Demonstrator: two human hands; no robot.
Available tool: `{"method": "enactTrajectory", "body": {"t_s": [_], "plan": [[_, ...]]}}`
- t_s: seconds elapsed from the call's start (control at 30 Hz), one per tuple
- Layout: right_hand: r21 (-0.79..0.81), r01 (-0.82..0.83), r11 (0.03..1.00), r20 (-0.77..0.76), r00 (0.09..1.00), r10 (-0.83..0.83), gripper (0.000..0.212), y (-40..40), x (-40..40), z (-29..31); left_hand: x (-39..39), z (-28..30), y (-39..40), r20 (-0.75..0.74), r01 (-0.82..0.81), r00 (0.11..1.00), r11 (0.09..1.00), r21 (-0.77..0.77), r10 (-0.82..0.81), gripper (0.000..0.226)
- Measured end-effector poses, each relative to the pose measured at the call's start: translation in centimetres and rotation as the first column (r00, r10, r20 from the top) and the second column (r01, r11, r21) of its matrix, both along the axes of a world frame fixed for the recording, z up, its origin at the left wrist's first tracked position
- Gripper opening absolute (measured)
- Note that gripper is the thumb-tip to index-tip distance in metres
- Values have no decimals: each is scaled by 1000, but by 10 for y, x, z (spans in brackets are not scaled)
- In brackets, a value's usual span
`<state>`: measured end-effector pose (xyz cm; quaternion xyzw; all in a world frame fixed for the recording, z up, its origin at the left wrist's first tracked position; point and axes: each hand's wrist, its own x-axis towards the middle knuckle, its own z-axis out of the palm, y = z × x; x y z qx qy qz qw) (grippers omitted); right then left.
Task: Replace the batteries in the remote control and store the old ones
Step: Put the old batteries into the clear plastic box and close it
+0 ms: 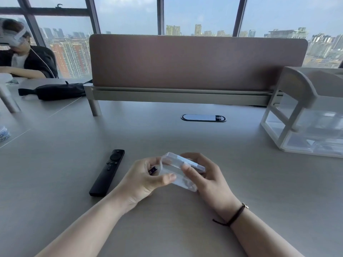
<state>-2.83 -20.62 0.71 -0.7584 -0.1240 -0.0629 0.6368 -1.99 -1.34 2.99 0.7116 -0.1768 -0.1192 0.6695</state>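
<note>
A black remote control (107, 172) lies button side up on the grey desk (167, 134), left of my hands. Both hands hold a small clear plastic case (181, 169) just above the desk. My left hand (143, 179) grips its left end, thumb against the near side. My right hand (206, 179) wraps the right end, thumb on the lid. A small dark object (153, 170), possibly a battery, shows between my left fingers and the case. What is inside the case is too blurred to tell.
A clear plastic drawer organiser (304, 127) stands at the right. A brown partition (194, 62) runs along the back, with a cable grommet (203, 118) in front. A black pouch (57, 90) lies at the back left, where another person (22, 58) sits wearing a headset.
</note>
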Motion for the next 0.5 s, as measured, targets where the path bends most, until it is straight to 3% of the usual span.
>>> {"method": "enactTrajectory", "body": {"t_s": [0.1,0.17,0.33,0.5], "plan": [[245,94,965,-130,989,-63,38,-2,3,5,-4,2,-2,12,39,999,999,3,-39,44],[323,196,926,-228,966,-125,48,-2,5,8,-5,1,-3,64,42,997,995,91,-48,44],[343,333,878,-333,917,-218,49,-2,10,10,-5,-2,-3,200,-1,978,951,308,-63,52],[156,373,914,-216,916,-337,46,0,12,2,-3,-2,2,215,-94,976,931,353,17,73]]}}
